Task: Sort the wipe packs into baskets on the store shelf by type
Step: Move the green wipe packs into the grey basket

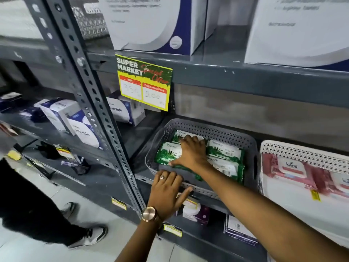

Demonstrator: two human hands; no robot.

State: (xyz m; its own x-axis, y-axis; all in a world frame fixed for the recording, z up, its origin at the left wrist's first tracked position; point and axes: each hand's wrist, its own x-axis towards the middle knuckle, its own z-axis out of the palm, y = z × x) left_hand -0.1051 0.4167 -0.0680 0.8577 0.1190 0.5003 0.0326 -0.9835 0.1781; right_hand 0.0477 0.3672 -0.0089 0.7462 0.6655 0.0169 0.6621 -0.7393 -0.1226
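Our right hand point(192, 154) lies flat, fingers spread, pressing on the green wipe packs point(224, 152) inside the grey basket point(207, 129) on the shelf point(264, 76). Our left hand point(168, 190) rests on the basket's front rim, fingers extended and gripping nothing. The pink wipe packs point(290, 167) sit in the white basket point(302, 150) just beside it, to the right.

Green-and-white wipe packs point(224, 151) are lying flat, side by side, inside the grey perforated basket point(211, 129) on the shelf. Pink wipe packs point(289, 168) are lying flat in the adjacent white basket point(302, 151).
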